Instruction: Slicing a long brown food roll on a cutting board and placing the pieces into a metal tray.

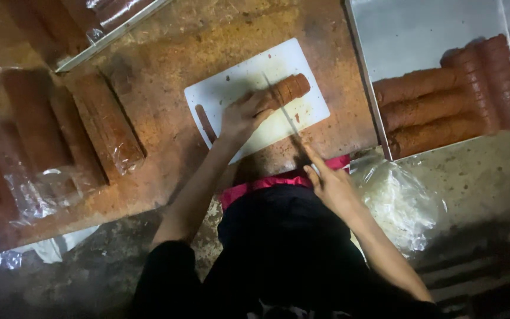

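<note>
1. The left hand [244, 115] presses down on a brown roll [283, 93], fingers curled over its near end.
2. The right hand [329, 184] is wrapped around a long knife [281, 107], whose blade crosses the roll.
3. The roll lies on a white cutting board [231, 88] on the brown bench [166, 65].
4. To the right, a metal tray [420, 35] holds sliced rolls [450, 106].
5. To the left lie plastic-wrapped rolls [104, 121].
</note>
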